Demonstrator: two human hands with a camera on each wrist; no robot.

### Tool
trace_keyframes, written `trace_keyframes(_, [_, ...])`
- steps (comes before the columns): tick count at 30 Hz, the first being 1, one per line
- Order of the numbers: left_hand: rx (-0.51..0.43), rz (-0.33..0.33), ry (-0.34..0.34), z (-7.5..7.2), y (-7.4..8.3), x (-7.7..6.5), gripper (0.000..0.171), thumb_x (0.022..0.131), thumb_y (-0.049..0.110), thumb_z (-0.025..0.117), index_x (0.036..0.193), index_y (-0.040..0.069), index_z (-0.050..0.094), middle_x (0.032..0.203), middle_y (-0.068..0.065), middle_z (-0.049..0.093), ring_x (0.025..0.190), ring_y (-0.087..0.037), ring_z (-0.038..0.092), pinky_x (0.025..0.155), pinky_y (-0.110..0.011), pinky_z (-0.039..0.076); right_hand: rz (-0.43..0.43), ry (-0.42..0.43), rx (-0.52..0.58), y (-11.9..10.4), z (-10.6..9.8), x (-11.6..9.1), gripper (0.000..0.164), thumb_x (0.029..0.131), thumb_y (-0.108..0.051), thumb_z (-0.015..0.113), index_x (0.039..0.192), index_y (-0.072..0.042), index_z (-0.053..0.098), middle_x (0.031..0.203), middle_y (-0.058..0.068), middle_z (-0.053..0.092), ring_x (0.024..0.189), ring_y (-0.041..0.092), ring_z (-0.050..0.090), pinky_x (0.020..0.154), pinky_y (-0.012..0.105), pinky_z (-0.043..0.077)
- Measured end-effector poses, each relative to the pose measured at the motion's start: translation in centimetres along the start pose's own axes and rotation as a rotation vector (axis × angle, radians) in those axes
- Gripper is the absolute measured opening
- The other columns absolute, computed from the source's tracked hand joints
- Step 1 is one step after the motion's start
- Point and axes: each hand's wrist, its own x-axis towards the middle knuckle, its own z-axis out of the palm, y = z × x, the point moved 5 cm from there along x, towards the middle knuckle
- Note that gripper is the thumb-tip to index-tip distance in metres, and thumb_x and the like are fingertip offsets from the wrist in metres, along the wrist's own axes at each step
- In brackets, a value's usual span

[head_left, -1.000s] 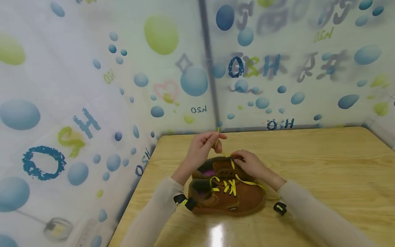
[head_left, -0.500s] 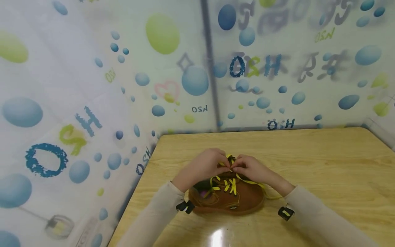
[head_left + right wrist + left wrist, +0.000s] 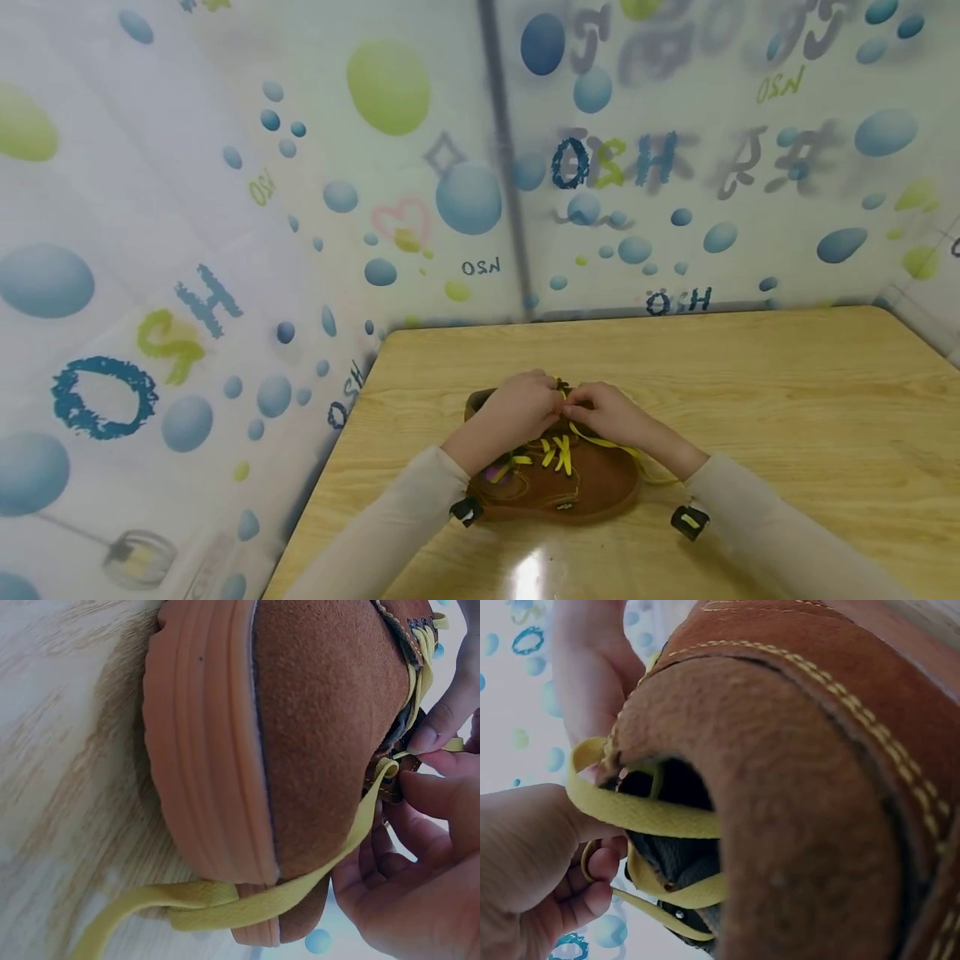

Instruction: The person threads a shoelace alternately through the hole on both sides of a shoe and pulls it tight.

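Observation:
Two brown suede shoes with yellow laces stand side by side on the table. The front shoe (image 3: 600, 483) has its lace crossed over the tongue; the rear shoe (image 3: 478, 405) is mostly hidden behind my hands. My left hand (image 3: 521, 408) pinches a yellow shoelace (image 3: 454, 745) between thumb and finger at the rear shoe's eyelets. Close beside it, my right hand (image 3: 611, 412) grips the rear shoe's eyelet flap (image 3: 390, 787), thumb on one side and fingers behind. In the left wrist view, lace loops (image 3: 645, 814) hang near my left fingers (image 3: 592, 900).
From the rear shoe a long loose lace (image 3: 615, 443) trails over the front shoe's toe onto the wooden table (image 3: 787, 400). A patterned curtain (image 3: 637, 250) hangs behind the table and along its left side. Black wrist cameras (image 3: 690, 522) sit below both sleeves.
My left hand came down from above the shoes, where it held a lace end up, to the rear shoe's eyelets beside my right hand. The right hand shifted slightly.

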Motion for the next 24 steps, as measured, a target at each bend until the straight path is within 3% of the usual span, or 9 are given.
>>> trace_keyframes(4, [0.051, 0.002, -0.002, 0.1, 0.2, 0.1, 0.015, 0.095, 0.025, 0.067, 0.084, 0.021, 0.076, 0.077, 0.007, 0.063, 0.068, -0.009, 0.049, 0.065, -0.017, 0.043, -0.002, 0.009, -0.010, -0.1, 0.0, 0.0, 0.019, 0.101, -0.014, 0.055, 0.098, -0.008, 0.073, 0.093, 0.007, 0.067, 0.073, 0.013, 0.053, 0.064, 0.026, 0.043])
trace_keyframes(11, [0.299, 0.091, -0.027, 0.2, 1.9, 0.2, 0.011, 0.096, 0.022, 0.066, 0.095, 0.022, 0.076, 0.086, 0.009, 0.069, 0.077, -0.008, 0.059, 0.074, -0.019, 0.050, 0.006, 0.018, -0.012, -0.1, 0.0, -0.1, 0.018, 0.101, -0.012, 0.055, 0.097, -0.005, 0.071, 0.090, 0.007, 0.066, 0.071, 0.013, 0.053, 0.064, 0.027, 0.044])
trace_keyframes(14, [0.280, 0.072, -0.019, 0.6, 2.1, 0.4, 0.009, 0.095, 0.020, 0.067, 0.097, 0.022, 0.076, 0.090, 0.009, 0.070, 0.081, -0.007, 0.061, 0.077, -0.019, 0.051, 0.017, 0.022, -0.003, 0.0, 0.1, -0.1, 0.018, 0.100, -0.010, 0.054, 0.094, -0.005, 0.069, 0.086, 0.006, 0.063, 0.067, 0.014, 0.051, 0.062, 0.027, 0.043])
trace_keyframes(17, [0.204, -0.048, 0.040, 1.1, 1.3, 0.4, 0.007, 0.091, 0.028, 0.072, 0.096, 0.023, 0.072, 0.092, 0.008, 0.065, 0.081, -0.009, 0.057, 0.073, -0.020, 0.050, 0.012, 0.021, 0.003, 0.0, 0.1, -0.1, 0.020, 0.102, -0.013, 0.053, 0.092, -0.006, 0.069, 0.083, 0.006, 0.061, 0.065, 0.013, 0.048, 0.061, 0.027, 0.041])
trace_keyframes(21, [0.123, -0.364, 0.129, 1.6, -0.4, -0.4, 0.047, 0.079, 0.056, 0.075, 0.096, 0.016, 0.057, 0.089, 0.002, 0.053, 0.073, -0.013, 0.047, 0.059, -0.021, 0.041, -0.018, 0.012, 0.017, 0.2, 0.1, -0.2, 0.022, 0.102, -0.019, 0.054, 0.094, -0.008, 0.071, 0.086, 0.006, 0.063, 0.069, 0.011, 0.048, 0.064, 0.026, 0.041])
trace_keyframes(24, [0.071, -0.548, 0.100, 2.0, -1.2, -1.3, 0.059, 0.075, 0.070, 0.069, 0.085, 0.015, 0.052, 0.073, 0.002, 0.050, 0.058, -0.012, 0.046, 0.045, -0.021, 0.033, -0.050, 0.007, 0.050, 0.3, 0.0, -0.4, 0.021, 0.102, -0.019, 0.055, 0.098, -0.008, 0.072, 0.094, 0.008, 0.067, 0.075, 0.009, 0.052, 0.067, 0.025, 0.044])
